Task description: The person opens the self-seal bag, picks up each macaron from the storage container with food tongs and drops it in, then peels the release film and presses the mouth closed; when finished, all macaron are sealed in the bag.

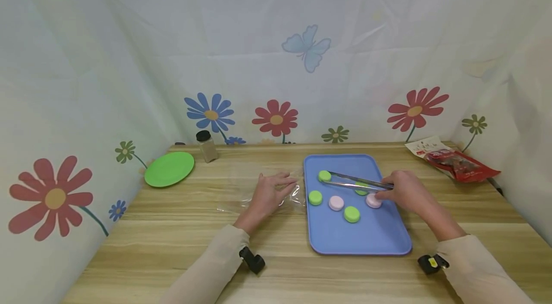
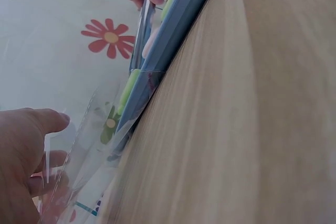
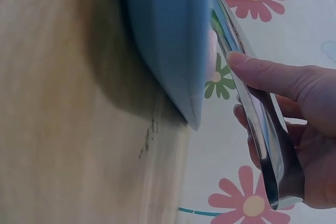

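Metal tongs (image 1: 358,183) are gripped in my right hand (image 1: 407,191), thumb on one arm and fingers on the other. Their tips lie at either side of a green macaron (image 1: 325,176) near the far left of a blue tray (image 1: 364,242); whether they squeeze it cannot be told. Other green macarons and two pink macarons (image 1: 336,203) lie on the tray. Left of the tray, my left hand (image 1: 269,194) touches a clear plastic bag (image 1: 295,194). In the left wrist view its thumb (image 2: 52,120) and fingers are spread apart amid the transparent film.
A green plate (image 1: 169,169) lies at the back left, beside a jar (image 1: 208,147) with a black lid. At the back right is a red and white food packet (image 1: 454,160). A printed cloth (image 1: 258,21) hangs behind the wooden table (image 1: 276,275).
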The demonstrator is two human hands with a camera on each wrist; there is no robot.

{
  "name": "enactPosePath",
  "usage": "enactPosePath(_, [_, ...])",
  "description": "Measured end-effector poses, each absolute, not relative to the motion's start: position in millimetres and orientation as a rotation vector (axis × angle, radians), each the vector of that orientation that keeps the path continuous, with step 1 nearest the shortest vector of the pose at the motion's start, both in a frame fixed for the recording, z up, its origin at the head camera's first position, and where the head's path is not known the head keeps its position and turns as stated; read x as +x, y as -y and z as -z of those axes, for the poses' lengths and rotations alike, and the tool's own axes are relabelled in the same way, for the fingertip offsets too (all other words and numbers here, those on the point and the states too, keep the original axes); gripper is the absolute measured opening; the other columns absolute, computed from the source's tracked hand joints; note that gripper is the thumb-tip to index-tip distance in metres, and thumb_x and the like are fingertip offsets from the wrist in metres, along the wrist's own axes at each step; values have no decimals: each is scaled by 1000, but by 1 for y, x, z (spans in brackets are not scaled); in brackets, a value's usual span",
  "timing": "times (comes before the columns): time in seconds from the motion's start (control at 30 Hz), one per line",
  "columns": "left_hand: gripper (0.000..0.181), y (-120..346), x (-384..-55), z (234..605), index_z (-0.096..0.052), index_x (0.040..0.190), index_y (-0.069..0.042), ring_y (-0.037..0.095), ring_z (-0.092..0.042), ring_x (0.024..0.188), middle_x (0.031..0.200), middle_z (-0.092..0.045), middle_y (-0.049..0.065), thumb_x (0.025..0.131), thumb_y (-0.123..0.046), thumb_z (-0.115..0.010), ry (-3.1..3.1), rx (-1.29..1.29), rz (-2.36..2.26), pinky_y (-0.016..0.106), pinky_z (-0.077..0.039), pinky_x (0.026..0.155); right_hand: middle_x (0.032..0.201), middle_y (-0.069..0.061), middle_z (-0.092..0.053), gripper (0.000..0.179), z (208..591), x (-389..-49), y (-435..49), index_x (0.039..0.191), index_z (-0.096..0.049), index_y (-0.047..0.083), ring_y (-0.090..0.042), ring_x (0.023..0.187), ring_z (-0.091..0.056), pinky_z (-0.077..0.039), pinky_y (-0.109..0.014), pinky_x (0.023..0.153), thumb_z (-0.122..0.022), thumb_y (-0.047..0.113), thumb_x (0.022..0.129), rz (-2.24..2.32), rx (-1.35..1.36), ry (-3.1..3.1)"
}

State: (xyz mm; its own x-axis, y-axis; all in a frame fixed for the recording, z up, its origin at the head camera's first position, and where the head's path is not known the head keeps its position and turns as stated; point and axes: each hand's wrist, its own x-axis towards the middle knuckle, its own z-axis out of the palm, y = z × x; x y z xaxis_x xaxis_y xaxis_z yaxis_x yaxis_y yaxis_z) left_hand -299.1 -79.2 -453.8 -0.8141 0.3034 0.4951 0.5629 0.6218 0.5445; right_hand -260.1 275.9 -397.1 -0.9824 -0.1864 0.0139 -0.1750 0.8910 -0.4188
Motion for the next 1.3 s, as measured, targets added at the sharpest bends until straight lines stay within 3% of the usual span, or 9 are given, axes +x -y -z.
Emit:
enactPosePath(0.23, [18, 79, -298, 454, -80, 107, -13, 28, -63, 119, 120, -71, 9, 91, -20, -76, 2476, -681, 1004, 83, -6, 104, 82, -8, -61, 46, 392, -255, -269, 112, -71, -10, -21, 68, -50, -41, -30, 55, -83, 23, 83, 642, -303, -3099])
enactPosePath(0.7, [18, 80, -299, 454, -80, 106, -11, 28, -65, 117, 119, -71, 12, 90, -19, -77, 2459, -699, 994, 84, -8, 103, 82, -7, -63, 44, 378, -249, -262, 108, -73, -10, -21, 69, -50, -42, -30, 56, -85, 23, 81, 586, -330, -3069])
enactPosePath(1.07, [18, 80, -297, 453, -80, 105, -11, 28, -65, 116, 118, -71, 12, 89, -17, -78, 2459, -691, 1001, 83, -8, 103, 92, -13, -68, 47, 374, -251, -273, 103, -74, -8, -23, 75, -54, -49, -35, 62, -88, 29, 77, 528, -326, -3000])
enactPosePath(1.3, [17, 80, -298, 453, -80, 106, -11, 29, -65, 116, 119, -71, 13, 90, -17, -76, 2463, -700, 1009, 84, -8, 102, 108, -24, -71, 63, 381, -254, -280, 113, -71, -8, -25, 82, -59, -51, -38, 67, -87, 40, 75, 545, -338, -3006])
